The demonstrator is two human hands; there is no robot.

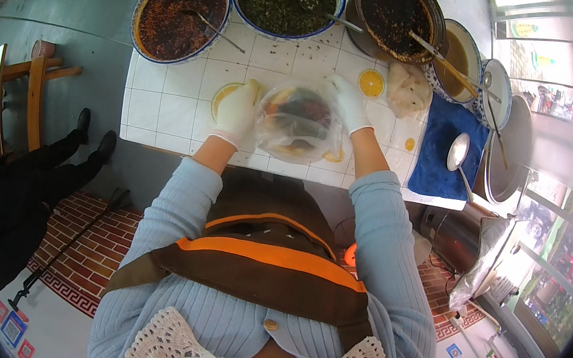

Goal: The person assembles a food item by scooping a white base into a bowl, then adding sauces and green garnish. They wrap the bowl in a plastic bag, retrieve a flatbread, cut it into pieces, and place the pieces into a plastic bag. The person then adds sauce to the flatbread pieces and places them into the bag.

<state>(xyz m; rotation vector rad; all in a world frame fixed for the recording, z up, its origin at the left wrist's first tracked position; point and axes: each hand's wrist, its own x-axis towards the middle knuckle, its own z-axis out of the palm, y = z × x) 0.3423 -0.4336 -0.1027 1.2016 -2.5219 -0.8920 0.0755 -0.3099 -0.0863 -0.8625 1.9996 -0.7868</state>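
Left hand (236,112) and right hand (347,102), in thin white gloves, grasp a crinkly clear bag (299,124) around a round food-filled bowl; fingers clasp its sides on the glossy tiled bench (166,100).

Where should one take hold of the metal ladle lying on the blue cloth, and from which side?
Probably by the free end of the handle of the metal ladle, coming from the person's right. The bowl lies up on the blue cloth, while the thin handle slants down toward the counter's near edge, away from the crowded bowls.
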